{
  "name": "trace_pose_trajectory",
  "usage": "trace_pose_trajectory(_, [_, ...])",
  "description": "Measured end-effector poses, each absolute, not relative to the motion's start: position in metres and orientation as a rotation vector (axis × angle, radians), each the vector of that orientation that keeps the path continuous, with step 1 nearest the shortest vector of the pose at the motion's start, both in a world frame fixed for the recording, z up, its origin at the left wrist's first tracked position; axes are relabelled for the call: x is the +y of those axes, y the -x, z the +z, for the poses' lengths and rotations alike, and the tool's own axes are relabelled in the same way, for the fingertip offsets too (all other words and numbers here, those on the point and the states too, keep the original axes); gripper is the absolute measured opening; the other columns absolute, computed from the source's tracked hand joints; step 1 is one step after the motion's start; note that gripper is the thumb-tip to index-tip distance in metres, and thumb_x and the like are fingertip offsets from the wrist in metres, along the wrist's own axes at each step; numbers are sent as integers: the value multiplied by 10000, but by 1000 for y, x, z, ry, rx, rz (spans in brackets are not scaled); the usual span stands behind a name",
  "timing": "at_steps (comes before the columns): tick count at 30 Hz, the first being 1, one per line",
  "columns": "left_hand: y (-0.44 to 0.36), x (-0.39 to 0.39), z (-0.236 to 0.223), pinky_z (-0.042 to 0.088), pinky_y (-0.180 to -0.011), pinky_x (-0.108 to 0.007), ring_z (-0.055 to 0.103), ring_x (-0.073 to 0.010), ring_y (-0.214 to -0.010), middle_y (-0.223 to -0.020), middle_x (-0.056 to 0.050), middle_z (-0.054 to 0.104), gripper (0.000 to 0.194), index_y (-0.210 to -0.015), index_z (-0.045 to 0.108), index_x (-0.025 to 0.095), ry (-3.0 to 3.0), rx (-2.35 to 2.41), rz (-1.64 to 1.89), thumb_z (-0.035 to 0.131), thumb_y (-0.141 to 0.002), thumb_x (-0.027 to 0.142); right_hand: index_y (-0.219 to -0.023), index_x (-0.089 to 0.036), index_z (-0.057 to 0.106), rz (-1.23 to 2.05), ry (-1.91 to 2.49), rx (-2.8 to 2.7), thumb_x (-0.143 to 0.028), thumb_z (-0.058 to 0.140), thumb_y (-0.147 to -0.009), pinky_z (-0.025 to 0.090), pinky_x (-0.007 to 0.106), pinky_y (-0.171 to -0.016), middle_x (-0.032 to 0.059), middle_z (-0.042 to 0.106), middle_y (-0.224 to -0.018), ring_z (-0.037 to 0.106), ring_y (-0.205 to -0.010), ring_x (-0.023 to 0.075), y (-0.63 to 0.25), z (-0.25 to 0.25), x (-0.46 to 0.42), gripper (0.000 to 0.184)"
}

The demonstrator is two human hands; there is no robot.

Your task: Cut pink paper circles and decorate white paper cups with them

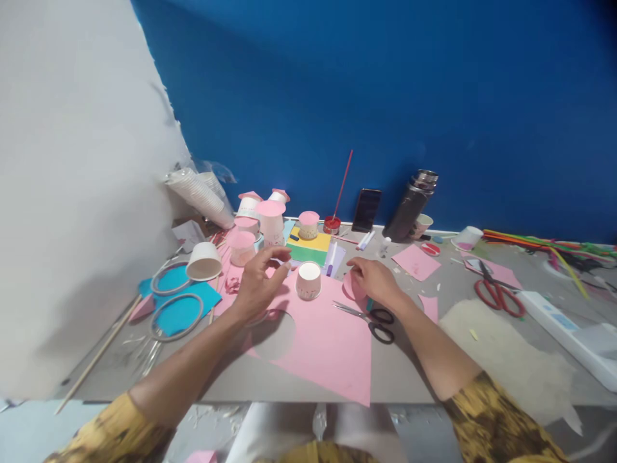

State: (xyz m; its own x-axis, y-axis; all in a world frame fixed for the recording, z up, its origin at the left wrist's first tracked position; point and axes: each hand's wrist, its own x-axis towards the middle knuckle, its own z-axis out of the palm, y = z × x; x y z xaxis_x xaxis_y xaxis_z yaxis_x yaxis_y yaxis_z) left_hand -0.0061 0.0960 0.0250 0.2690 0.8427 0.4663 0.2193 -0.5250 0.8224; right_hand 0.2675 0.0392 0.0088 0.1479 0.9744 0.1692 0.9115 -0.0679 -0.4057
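Observation:
An upside-down paper cup [308, 281] with small printed marks round its side stands on a sheet of pink paper [332, 341] in front of me. Just left of the cup is my left hand [263, 283], its thumb and fingers apart with nothing between them. On the cup's right, my right hand [375, 283] has its fingers closed at a pink paper circle [354, 287]; the thumb is partly hidden. Black-handled scissors [376, 320] lie below that hand, blades pointing left. The pink sheet has a round hole cut near its left side.
Several cups topped with pink paper [270, 222] stand at the back left. Grey rings [177, 316] lie on blue paper. A phone [367, 209] and a dark flask [411, 206] lean on the blue wall. Red-handled scissors [499, 299] and a white glue gun-like tool [569, 334] lie right.

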Motion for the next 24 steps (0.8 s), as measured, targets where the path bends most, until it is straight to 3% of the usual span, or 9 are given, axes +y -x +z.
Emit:
trace_pose_trajectory(4, [-6,73,42,557,-868,-387,675,-207,-920,-1002,-58,720,207,-1031,684,195,-1833,863,1084,626,-865,304,-1099,-195,728,213,1852,-1672,-165,560,-875,553,312,-865,63,796,-1073,740,-989,213,-263,19,39,281])
trace_pose_trajectory(9, [-34,41,57,598,-722,-364,655,-254,-1030,-1337,-158,593,643,-1392,488,224,-1655,843,823,709,-815,401,-1064,-186,736,165,1622,-1597,-285,566,-907,581,297,-724,70,797,-962,740,-789,198,-241,39,19,252])
trace_pose_trajectory(11, [-46,37,55,586,-719,-346,655,-233,-973,-1269,-149,615,693,-1402,488,206,-1550,841,828,738,-783,390,-997,-204,749,125,1474,-1608,-258,579,-891,579,311,-756,61,797,-920,740,-791,201,-232,47,7,208])
trace_pose_trajectory(15, [-65,41,39,530,-653,-285,645,-167,-726,-832,-36,655,428,-1142,661,141,-1239,750,725,702,-733,262,-939,-227,755,209,1409,-1686,-239,607,-868,568,305,-765,38,800,-901,740,-807,197,-240,64,-5,165])
trace_pose_trajectory(18, [-74,45,26,525,-617,-291,692,-206,-708,-783,-83,693,274,-929,699,103,-1072,681,574,691,-674,204,-1000,-209,754,231,1659,-1491,-345,604,-890,556,281,-709,37,794,-903,726,-762,182,-285,71,7,230])
trace_pose_trajectory(20, [-79,45,20,518,-570,-292,701,-226,-691,-773,-111,710,239,-872,700,97,-1005,659,531,707,-653,195,-1052,-178,738,131,1889,-1281,-324,543,-909,548,284,-705,64,783,-940,723,-806,190,-323,66,23,283])
trace_pose_trajectory(24, [-83,45,10,445,-477,-237,619,-158,-563,-681,-70,682,208,-808,699,107,-927,701,539,730,-608,153,-1042,-123,723,143,2073,-1227,-229,716,-772,534,304,-709,79,760,-911,701,-765,194,-374,36,59,290])
